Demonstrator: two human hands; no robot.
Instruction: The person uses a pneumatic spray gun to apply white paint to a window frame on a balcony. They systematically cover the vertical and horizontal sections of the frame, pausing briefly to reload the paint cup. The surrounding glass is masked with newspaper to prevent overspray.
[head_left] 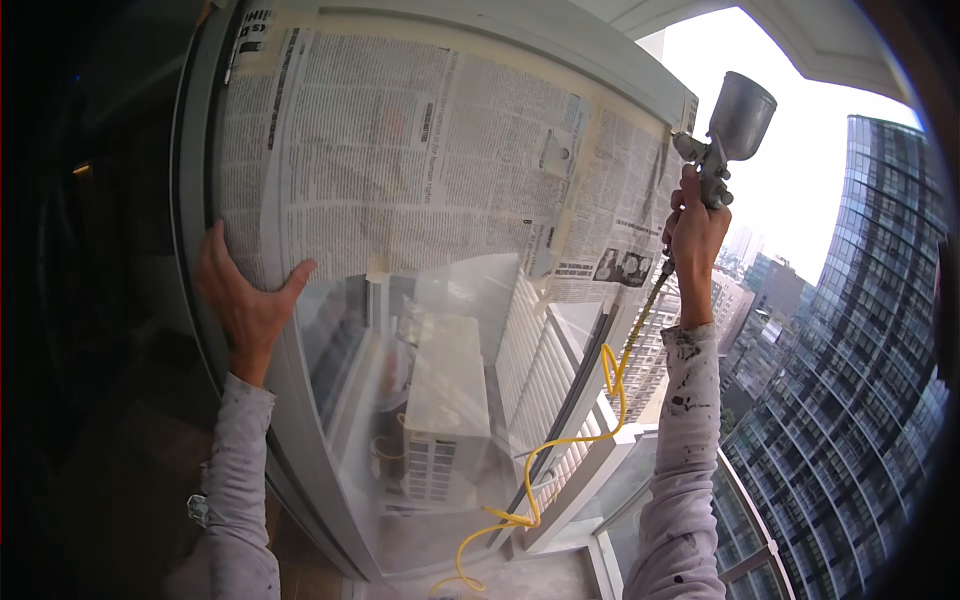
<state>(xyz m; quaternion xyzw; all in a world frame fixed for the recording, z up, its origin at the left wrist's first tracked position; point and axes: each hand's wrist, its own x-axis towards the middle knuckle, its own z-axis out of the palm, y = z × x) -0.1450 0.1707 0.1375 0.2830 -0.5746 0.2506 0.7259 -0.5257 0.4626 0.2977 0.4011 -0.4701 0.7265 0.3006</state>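
Risk, judged: newspaper masking covered only the upper glass. The lower pane stood bare, so overspray could mark it. The yellow air hose, trailing at lower centre, could snag.

Left hand, centre left: fingers spread wide, flat against the paper's edge, holding nothing.

Right hand, upper right: fingers wrapped tight around the spray gun, nozzle at the frame's top corner.

A tall dark glass tower block rises on the right, with paler high-rise buildings beyond it under a white sky. A white slatted air-conditioner unit shows reflected in the lower glass, near a white balcony railing.
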